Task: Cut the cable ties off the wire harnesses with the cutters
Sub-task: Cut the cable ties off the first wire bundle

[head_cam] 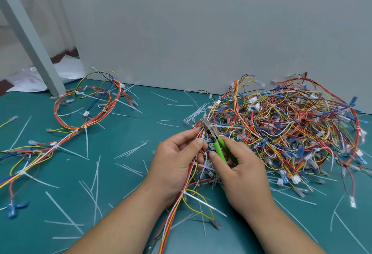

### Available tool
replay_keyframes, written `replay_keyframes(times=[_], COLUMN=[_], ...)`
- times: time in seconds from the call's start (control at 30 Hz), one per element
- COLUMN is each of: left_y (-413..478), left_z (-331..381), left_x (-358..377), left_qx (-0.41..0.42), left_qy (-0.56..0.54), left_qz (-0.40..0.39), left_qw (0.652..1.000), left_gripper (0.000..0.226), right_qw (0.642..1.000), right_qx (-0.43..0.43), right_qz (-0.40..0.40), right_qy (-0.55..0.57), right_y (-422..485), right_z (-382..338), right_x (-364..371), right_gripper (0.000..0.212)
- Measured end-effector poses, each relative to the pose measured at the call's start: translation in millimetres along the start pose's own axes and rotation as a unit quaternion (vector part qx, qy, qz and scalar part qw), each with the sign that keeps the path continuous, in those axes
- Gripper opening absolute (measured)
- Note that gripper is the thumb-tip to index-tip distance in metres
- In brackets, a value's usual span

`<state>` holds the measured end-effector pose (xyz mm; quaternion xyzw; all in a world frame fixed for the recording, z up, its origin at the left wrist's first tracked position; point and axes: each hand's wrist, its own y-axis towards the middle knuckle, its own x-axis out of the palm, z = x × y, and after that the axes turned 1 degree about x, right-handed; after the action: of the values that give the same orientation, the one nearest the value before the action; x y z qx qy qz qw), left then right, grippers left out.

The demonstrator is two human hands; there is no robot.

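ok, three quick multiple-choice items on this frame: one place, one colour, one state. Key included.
1. Where is the big pile of harnesses?
A) at the right, against the wall
B) in a box
C) at the near left corner

2. What colour are the handles of the cutters?
A) red
B) green
C) black

3. What is the left hand doing?
A) lying flat, holding nothing
B) holding the cutters
C) gripping a wire bundle

Key:
1 A: the tangled heap sits at the right and reaches the wall's foot.
2 B: bright green handles show in the right hand.
3 C: its fingers curl round the wires; the right hand has the cutters.
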<state>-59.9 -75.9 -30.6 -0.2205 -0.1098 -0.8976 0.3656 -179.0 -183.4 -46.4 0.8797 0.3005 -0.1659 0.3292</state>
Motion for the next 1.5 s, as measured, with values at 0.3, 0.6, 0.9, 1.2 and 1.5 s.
replay_keyframes(times=[0.3, 0.6, 0.9, 1.2, 1.5], left_y=[-3.0, -3.4, -5.8, -7.9, -9.4], left_z=[0.0, 1.9, 2.8, 5.3, 6.9], left_x=[1.2, 1.0, 1.7, 2.9, 3.9], left_qx=[0.001, 0.002, 0.001, 0.019, 0.025], left_qy=[0.019, 0.025, 0.027, 0.027, 0.01], left_qz=[-0.001, -0.001, -0.002, -0.002, -0.021], left_qw=[1.0, 1.0, 1.0, 0.999, 0.999], left_gripper=[0.031, 0.03, 0.03, 0.026, 0.03], right_qw=[1.0, 1.0, 1.0, 1.0, 0.999], right_qx=[0.012, 0.01, 0.004, -0.001, 0.021], right_qz=[0.006, 0.0, 0.011, 0.01, 0.021], right_qy=[0.003, 0.005, -0.006, 0.017, 0.039], right_y=[-3.6, -2.9, -2.7, -1.6, -2.1], right_z=[-1.6, -3.0, -2.3, -5.1, -6.3], right_x=[-0.6, -2.0, 0.1, -3.4, 0.0], right_gripper=[0.019, 0.018, 0.02, 0.018, 0.022])
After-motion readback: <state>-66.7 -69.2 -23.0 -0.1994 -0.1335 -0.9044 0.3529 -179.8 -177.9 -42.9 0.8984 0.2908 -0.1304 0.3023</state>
